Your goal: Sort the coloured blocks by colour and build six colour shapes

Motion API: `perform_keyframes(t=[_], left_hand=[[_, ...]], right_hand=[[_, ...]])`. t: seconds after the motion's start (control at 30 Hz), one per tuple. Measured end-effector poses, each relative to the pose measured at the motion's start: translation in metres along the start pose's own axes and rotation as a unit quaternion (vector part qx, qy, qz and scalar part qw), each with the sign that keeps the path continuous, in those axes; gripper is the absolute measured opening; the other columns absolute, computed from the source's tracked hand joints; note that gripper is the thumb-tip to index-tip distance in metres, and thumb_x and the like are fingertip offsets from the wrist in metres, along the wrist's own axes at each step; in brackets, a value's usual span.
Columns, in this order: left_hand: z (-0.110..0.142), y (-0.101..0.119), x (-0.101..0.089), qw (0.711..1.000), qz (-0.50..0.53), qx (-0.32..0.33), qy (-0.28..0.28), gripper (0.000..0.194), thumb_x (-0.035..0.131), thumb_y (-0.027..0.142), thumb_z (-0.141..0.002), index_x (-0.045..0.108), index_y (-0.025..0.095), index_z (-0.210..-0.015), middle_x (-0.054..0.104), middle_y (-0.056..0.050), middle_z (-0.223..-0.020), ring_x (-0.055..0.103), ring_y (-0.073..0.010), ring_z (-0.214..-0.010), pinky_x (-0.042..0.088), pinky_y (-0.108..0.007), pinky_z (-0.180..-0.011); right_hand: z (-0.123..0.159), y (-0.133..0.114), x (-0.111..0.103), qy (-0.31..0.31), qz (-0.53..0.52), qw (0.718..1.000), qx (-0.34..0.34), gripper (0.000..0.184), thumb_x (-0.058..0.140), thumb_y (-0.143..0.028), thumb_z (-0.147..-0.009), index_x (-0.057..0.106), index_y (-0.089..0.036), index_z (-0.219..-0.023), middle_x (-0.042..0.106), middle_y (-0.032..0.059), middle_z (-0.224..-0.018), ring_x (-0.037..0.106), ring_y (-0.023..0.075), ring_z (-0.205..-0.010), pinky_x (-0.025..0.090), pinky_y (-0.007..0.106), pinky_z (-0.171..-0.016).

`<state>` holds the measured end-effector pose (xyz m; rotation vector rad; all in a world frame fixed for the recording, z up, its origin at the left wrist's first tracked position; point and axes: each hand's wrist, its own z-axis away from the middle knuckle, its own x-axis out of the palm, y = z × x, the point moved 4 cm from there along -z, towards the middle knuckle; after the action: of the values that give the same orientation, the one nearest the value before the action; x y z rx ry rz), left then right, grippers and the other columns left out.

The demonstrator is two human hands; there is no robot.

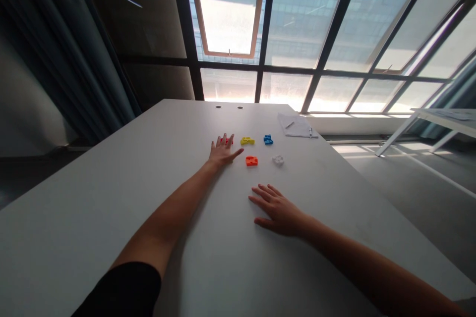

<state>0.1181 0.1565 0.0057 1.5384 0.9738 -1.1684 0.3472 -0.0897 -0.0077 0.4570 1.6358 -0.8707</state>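
My left hand (222,152) reaches forward with its fingers spread over a red plastic piece (223,140), which they partly cover. Whether the fingertips touch it I cannot tell. Just right of this hand lie a yellow piece (247,140) and, nearer to me, an orange block-like piece (252,161). Farther right are a blue piece (268,139) and a white piece (278,160). My right hand (275,209) is low over the white table (208,267), nearer to me than the pieces, its fingers stretched out and holding nothing.
At the table's far right edge lies a sheet of paper (293,126) with pen-like items on it. Two dark round holes are set near the far edge. Beyond stand large windows (290,25), a dark curtain (63,34) at left and another white table (446,118) at right.
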Motion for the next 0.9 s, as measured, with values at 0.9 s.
perform_keyframes(t=[0.9], left_hand=[[-0.109,0.138,0.012,0.993,-0.032,-0.102,-0.052,0.092,0.039,0.080,-0.111,0.054,0.011,-0.169,0.066,-0.034,-0.158,0.059,-0.0510,-0.149,0.029,-0.080,-0.130]], right_hand=[[-0.001,-0.005,0.001,0.048,-0.027,0.998,-0.013,0.055,0.074,-0.049,-0.109,0.066,-0.028,-0.160,0.058,0.0143,-0.173,0.044,0.0368,-0.168,0.029,0.063,-0.141]])
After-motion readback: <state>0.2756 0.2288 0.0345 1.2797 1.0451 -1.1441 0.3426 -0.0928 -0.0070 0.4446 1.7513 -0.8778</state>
